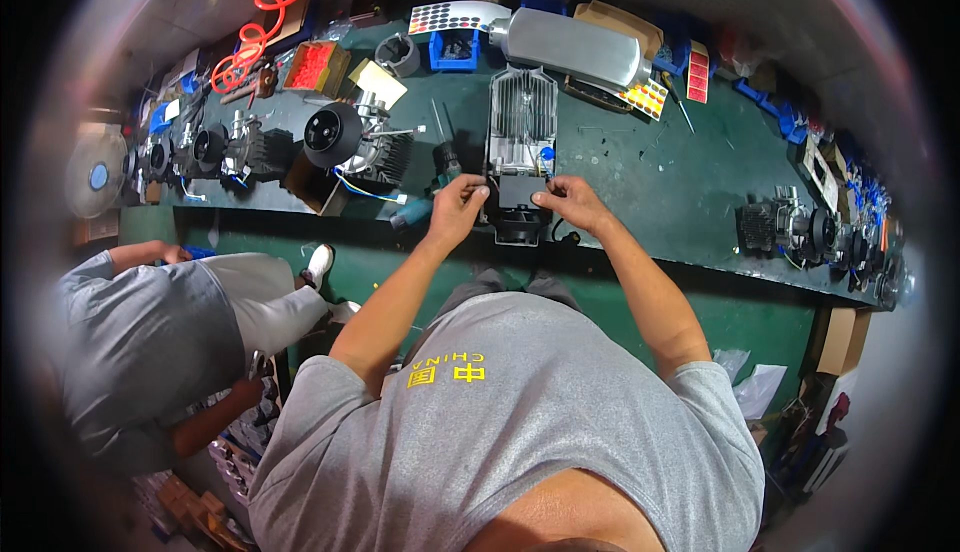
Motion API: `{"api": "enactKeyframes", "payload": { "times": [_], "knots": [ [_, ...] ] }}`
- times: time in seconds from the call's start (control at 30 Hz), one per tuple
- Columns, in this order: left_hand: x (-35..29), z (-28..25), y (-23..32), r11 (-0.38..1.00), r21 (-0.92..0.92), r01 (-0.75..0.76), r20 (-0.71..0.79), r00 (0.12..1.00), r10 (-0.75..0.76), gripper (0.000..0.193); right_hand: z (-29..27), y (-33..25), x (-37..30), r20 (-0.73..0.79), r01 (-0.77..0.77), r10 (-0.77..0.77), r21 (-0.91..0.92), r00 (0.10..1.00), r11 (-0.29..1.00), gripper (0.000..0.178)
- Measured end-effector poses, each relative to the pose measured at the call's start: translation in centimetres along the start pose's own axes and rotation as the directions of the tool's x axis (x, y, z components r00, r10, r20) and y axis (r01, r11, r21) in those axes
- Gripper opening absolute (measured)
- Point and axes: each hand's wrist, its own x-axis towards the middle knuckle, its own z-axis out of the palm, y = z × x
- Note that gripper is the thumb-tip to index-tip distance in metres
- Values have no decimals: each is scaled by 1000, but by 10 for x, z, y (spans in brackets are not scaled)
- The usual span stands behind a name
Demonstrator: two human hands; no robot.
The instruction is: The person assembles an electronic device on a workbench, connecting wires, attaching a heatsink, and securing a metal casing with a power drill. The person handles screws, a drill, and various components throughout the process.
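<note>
In front of me on the green bench stands a silver metal housing (523, 117) with a finned inside, its long side pointing away from me. A flat dark grey plate (520, 191) lies across its near part, just above a black round fan-like part (518, 224). My left hand (459, 208) pinches the plate's left edge between thumb and fingers. At the opposite edge, my right hand (577, 204) has its thumb on the plate and its fingers curled. A small blue round part (547, 154) sits inside the housing near my right hand. The fingertips are partly hidden.
Left of the housing lies a teal power screwdriver (412, 214), beside a finned motor unit (375, 157) with wires. A large silver cover (570, 47), a blue bin (454, 51) and a box of red parts (313, 67) stand behind. More units (775, 224) sit right. A co-worker (160, 342) is at left.
</note>
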Motion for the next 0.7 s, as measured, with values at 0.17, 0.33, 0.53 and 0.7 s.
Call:
{"api": "enactKeyframes", "payload": {
  "times": [0.17,0.33,0.53,0.7],
  "knots": [
    [16,3,3,986,149,70,58,995,-79,36,2,0,-2,-6,31,-31,18,1000,999,35],
    [13,16,29,944,327,52,-110,994,-16,74,2,0,-2,-28,31,-30,37,999,999,33],
    [21,52,15,947,264,185,2,981,-192,120,12,9,-10,-335,101,-113,-53,935,994,55],
    [23,48,-3,975,129,183,70,979,-193,124,27,-5,-25,-455,144,-157,-63,877,988,67]
  ]
}}
